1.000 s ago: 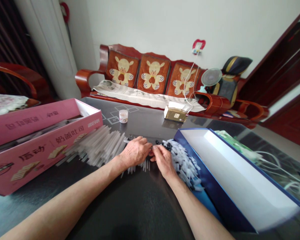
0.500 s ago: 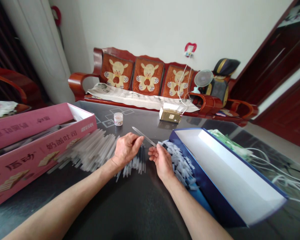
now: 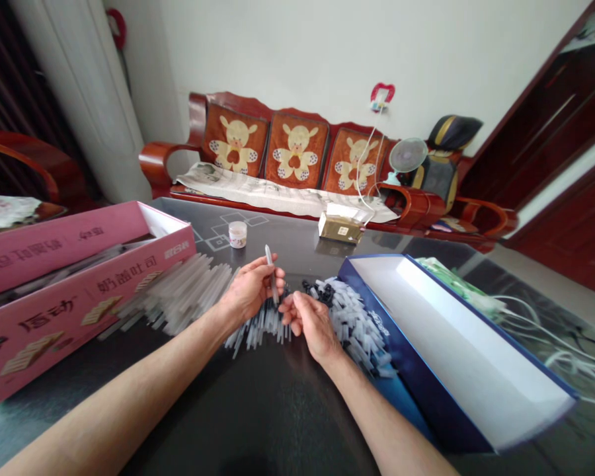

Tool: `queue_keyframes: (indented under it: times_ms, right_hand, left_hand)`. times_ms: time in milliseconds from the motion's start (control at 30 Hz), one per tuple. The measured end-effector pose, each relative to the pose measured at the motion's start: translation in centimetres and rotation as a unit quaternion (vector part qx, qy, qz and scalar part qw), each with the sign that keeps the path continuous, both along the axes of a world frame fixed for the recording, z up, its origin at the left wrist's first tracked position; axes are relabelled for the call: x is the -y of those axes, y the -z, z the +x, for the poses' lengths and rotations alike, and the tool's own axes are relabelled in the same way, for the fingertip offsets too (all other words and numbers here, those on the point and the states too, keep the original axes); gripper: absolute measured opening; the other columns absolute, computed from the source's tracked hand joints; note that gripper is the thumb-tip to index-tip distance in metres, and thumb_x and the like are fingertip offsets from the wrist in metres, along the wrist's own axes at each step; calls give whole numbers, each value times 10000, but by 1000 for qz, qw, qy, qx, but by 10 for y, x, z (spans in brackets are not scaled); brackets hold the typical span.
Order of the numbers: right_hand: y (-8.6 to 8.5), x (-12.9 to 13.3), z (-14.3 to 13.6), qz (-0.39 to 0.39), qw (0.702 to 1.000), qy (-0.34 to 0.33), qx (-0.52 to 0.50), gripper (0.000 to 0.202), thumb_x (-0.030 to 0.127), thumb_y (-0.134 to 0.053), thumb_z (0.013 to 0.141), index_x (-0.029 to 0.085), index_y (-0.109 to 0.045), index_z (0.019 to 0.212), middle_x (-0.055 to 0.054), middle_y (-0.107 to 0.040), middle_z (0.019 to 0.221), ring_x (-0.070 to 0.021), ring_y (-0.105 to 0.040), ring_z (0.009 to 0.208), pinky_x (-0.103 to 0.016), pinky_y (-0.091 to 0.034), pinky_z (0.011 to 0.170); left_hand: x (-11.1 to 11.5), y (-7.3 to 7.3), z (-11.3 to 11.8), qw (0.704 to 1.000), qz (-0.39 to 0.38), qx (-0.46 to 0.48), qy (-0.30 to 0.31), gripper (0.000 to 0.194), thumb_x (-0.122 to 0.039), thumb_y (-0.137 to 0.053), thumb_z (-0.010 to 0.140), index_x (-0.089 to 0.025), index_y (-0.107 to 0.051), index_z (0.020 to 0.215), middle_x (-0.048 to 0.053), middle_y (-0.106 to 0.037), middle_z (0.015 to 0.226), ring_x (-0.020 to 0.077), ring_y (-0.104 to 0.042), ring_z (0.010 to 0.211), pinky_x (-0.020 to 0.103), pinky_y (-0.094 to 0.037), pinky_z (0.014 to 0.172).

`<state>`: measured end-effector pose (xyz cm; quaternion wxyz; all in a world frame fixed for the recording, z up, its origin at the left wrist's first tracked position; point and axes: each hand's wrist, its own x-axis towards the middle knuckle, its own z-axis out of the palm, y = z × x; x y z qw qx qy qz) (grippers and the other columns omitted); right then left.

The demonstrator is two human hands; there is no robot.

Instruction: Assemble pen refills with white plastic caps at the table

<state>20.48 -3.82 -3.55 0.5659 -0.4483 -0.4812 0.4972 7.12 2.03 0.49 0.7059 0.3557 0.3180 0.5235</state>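
Note:
A whitish pen (image 3: 271, 268) stands nearly upright between the thumb and fingers of my left hand (image 3: 250, 291). Close to its lower end, the thumb and fingertips of my right hand (image 3: 315, 324) are pinched together; whatever small piece they hold is hidden. Under and between the hands lie thin pen refills (image 3: 258, 329) in a loose bunch. To the left spreads a pile of translucent pen barrels (image 3: 183, 294). Beyond my right hand are a heap of whitish pen caps (image 3: 359, 324) and several small black pieces (image 3: 322, 291).
A pink carton (image 3: 84, 291) with barrels inside stands at the left. An open blue box (image 3: 456, 344), white inside, stands at the right. Farther back on the dark table (image 3: 258, 416) are a small round jar (image 3: 237, 235) and a tissue box (image 3: 341, 228). White cables (image 3: 565, 363) lie far right.
The pen has turned from slanting between both hands to nearly upright in my left hand. My right hand has moved slightly left and down, off the pen's former end.

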Motion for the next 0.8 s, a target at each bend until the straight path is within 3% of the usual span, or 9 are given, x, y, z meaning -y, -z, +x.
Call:
queue_keyframes:
  times_ms: [133,233,333,433,500,600,667,800]
  right_hand:
    - [-9,-10,20,48,986,159,13,330,492,-561,783,184,-632,880,-18,-650,717,-99,-536,524,-185,-317,380]
    - [-21,-15,45,58,966,220,124,301,447,-568,761,194,-650,902,-11,-652,707,-115,-540,527,-216,-366,439]
    - [-31,-14,67,84,924,188,323,141,332,-600,705,220,-683,720,5,-629,618,-136,-542,539,-249,-392,523]
    - [-34,-9,77,95,853,132,495,81,233,-633,643,239,-657,566,4,-599,570,-143,-525,525,-268,-378,551]
    - [-34,-6,76,58,792,124,595,87,240,-645,654,238,-661,568,-23,-612,617,-160,-543,551,-283,-378,564]
    - [-32,-2,68,-8,710,120,694,121,325,-628,719,227,-696,696,-81,-652,767,-208,-600,666,-304,-395,593]
    - [-31,0,63,-24,684,107,722,179,354,-607,748,216,-702,811,-101,-661,867,-227,-623,754,-309,-412,629]
    - [-32,2,58,-44,660,84,745,238,352,-562,788,198,-683,924,-102,-649,968,-224,-635,852,-302,-427,696]
  left_hand:
    - [-4,0,-2,999,8,-37,-37,294,-130,-526,711,-132,-548,1005,-31,-547,585,68,-451,417,175,-354,366]
    - [-3,2,-2,992,38,-109,-41,250,-261,-549,753,-149,-575,976,-53,-499,547,50,-361,376,165,-241,337]
    - [0,5,-1,964,120,-238,-19,316,-445,-526,795,-154,-617,878,-60,-469,509,44,-310,367,181,-212,357]
    - [2,10,-1,901,236,-363,-4,367,-482,-482,819,-156,-639,760,-50,-477,484,62,-368,418,190,-272,423]
    - [4,12,-1,864,283,-415,5,364,-456,-449,841,-162,-655,779,-45,-494,490,78,-412,458,192,-305,465]
    - [5,12,-2,833,311,-457,16,360,-414,-412,861,-165,-671,865,-39,-508,518,91,-435,486,194,-317,483]
    - [5,12,-2,821,320,-472,20,365,-402,-402,865,-162,-674,897,-35,-511,530,97,-444,498,194,-320,487]
    - [5,11,-2,806,325,-494,32,373,-394,-387,869,-154,-670,907,-32,-524,543,100,-455,510,192,-330,503]
